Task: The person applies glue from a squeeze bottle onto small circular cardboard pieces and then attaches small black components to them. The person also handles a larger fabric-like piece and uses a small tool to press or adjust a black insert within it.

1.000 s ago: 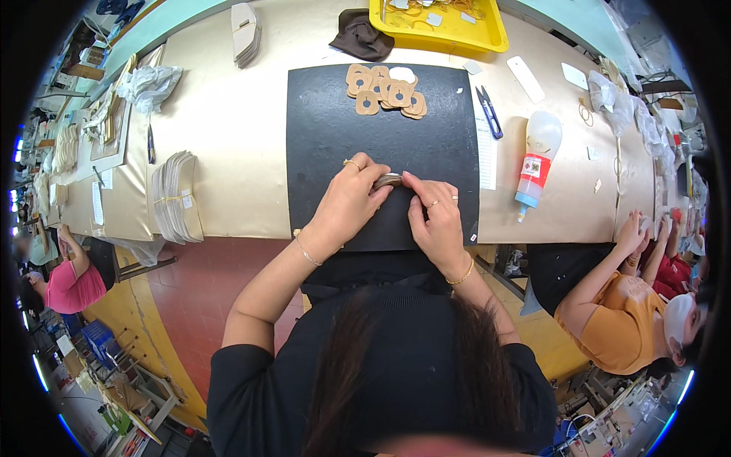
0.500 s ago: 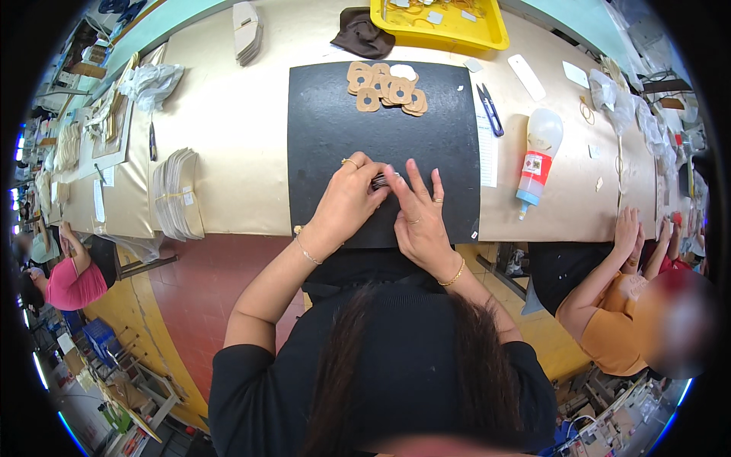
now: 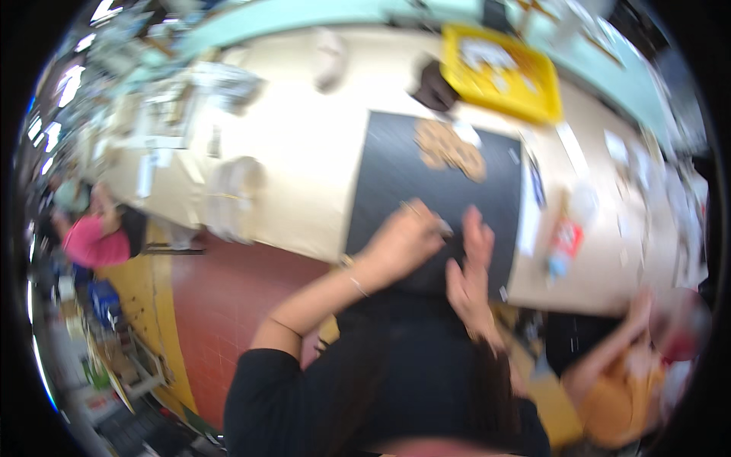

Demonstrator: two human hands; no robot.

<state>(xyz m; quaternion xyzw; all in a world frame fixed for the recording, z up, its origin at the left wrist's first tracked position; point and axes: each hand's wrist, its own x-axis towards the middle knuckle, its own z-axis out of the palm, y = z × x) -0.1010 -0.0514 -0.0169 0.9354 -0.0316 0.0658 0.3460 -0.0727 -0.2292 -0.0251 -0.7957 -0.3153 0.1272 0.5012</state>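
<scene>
small piece (image 3: 445, 228): pinched at the fingertips of the left hand (image 3: 407, 240), above the lower part of a black mat (image 3: 400, 179); a pale, glinting edge and a darker body are visible, but motion blur hides its outline, and the fingers cover most of it. left hand: fingers curled in and drawn narrow about the piece; a ring and a thin bracelet are worn. right hand (image 3: 472, 282): just beside the piece and apart from it, fingers raised, thumb held well away, the grasp wide and bare. brown cut-outs (image 3: 449, 150): rounded, flat, overlapping in a loose heap on the far part of the mat, with a white piece (image 3: 467, 133) at their upper right edge. beyond the mat: a dark brown cloth (image 3: 435, 86), next to a yellow tray (image 3: 487, 97) with pale pieces inside. right of the mat: blue-handled thread snips (image 3: 537, 186) and a squeeze bottle (image 3: 566, 240) with a red label and blue cap, lying on the table (image 3: 297, 167). left of the mat, well apart: a banded bundle of pale strips (image 3: 234, 198).
</scene>
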